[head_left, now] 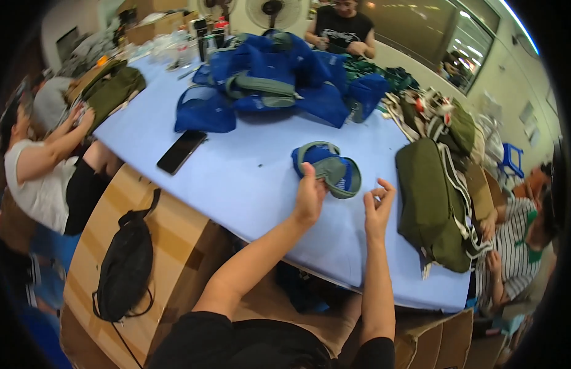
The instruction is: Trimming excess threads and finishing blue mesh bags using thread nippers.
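My left hand grips the near edge of a small blue sewn fabric piece with grey-green trim, thumb up and the other fingers partly hidden by the cloth. The piece is curled over itself, just above the light blue tabletop. To its right, my right hand is raised with fingers loosely bent and apart, not touching the piece; nothing shows in it. Beyond both hands lies a heap of blue fabric pieces with grey-green trim.
A black phone lies at the table's left edge. An olive bag rests on the right. A black pouch sits on a cardboard box at left. People work at left, right and the far side; bottles stand far left.
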`<state>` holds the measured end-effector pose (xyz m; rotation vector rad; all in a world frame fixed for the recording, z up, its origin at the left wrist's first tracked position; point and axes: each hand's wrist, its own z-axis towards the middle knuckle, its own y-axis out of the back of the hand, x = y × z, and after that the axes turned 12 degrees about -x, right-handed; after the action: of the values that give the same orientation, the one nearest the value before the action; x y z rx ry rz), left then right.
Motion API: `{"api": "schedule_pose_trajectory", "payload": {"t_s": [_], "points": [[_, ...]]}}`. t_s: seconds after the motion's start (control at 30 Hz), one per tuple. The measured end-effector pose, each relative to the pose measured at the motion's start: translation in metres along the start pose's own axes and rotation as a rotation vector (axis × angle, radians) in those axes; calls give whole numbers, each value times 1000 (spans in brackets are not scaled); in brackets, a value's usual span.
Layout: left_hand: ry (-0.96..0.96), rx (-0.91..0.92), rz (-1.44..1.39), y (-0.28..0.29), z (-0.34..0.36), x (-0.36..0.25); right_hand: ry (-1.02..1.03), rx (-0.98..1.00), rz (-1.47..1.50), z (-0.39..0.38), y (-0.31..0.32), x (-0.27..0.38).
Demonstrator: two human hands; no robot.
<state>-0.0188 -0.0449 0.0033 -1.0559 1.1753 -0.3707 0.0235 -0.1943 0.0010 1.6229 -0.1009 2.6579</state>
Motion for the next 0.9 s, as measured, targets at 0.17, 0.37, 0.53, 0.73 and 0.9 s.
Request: {"api": "schedule_pose_trajectory", "payload": {"t_s": [0.17, 0.37, 0.53, 0.73, 0.9], "points": [[134, 117, -24, 1, -7, 22, 74, 18, -2, -1, 11, -5], [231, 203, 43, 7, -8, 23, 139, 3, -157, 0, 13, -3], [206, 206, 49, 0, -11, 18, 436, -33, -325, 0, 16, 5], [228, 248, 64, 2, -11, 18, 554, -32, -330, 1, 15, 10], [277, 257, 61, 2, -12, 17, 557, -43, -338, 0, 13, 12]]}}
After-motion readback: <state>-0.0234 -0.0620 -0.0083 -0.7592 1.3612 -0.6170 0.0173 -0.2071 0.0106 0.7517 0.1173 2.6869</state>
